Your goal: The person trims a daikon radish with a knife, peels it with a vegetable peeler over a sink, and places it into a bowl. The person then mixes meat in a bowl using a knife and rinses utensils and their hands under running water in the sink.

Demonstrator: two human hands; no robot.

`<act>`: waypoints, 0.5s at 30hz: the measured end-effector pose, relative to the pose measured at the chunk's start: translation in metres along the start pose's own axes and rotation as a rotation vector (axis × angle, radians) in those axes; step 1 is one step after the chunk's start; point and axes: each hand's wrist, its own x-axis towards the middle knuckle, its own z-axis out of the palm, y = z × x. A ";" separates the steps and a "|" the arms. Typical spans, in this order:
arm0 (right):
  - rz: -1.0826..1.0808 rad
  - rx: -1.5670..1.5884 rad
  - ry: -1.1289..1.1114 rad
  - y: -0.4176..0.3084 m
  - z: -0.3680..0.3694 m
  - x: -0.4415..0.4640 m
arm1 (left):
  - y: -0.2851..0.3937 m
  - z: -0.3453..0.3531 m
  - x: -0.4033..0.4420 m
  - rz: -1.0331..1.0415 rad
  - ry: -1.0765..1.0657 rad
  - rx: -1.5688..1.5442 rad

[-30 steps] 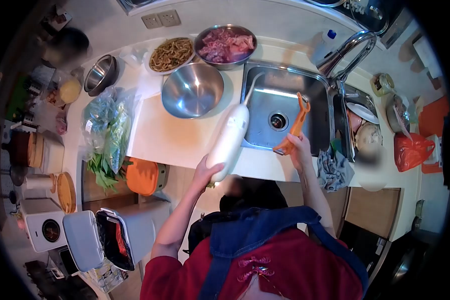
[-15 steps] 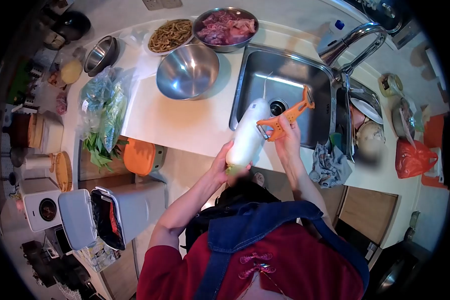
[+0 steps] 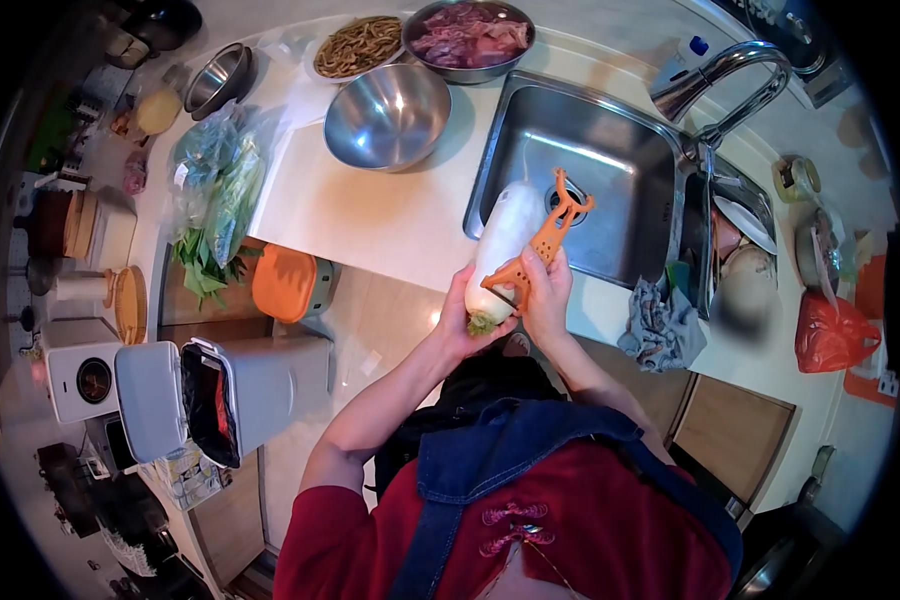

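Left hand: our left hand (image 3: pixel 460 315) grasps the white radish (image 3: pixel 503 228) near its green end, with the fingers curled around it.
Right hand: our right hand (image 3: pixel 547 295) is closed on the orange peeler (image 3: pixel 543 244).
Change: half a second ago the peeler crossed the radish's middle; now its lower end lies over the part near the green top. The right hand has come closer to the left one.
Radish place: it extends from our hands, in front of the sink (image 3: pixel 625 232), over the sink's near left part.
Radish direction: the thin root points away from us, into the sink side; the green top points to our body. The long axis runs away from us, leaning a little to the right.
Peeler direction: the forked upper end points away from us, before the sink's drain.
Arms: both our elbows are bent, and the forearms come together toward the radish.
Steel bowl: the bowl (image 3: pixel 388 118) stands left of the sink.
Grey cloth: the cloth (image 3: pixel 660 328) lies at the sink's near right corner.
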 end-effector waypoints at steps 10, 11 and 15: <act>-0.154 -0.142 -0.089 -0.003 0.005 -0.011 | -0.009 0.012 0.007 0.066 0.157 0.073; -0.150 -0.173 -0.120 -0.002 0.002 -0.008 | -0.008 0.012 0.007 0.063 0.178 0.117; -0.103 -0.209 -0.160 -0.016 -0.002 0.001 | -0.013 0.016 0.009 0.076 0.196 0.165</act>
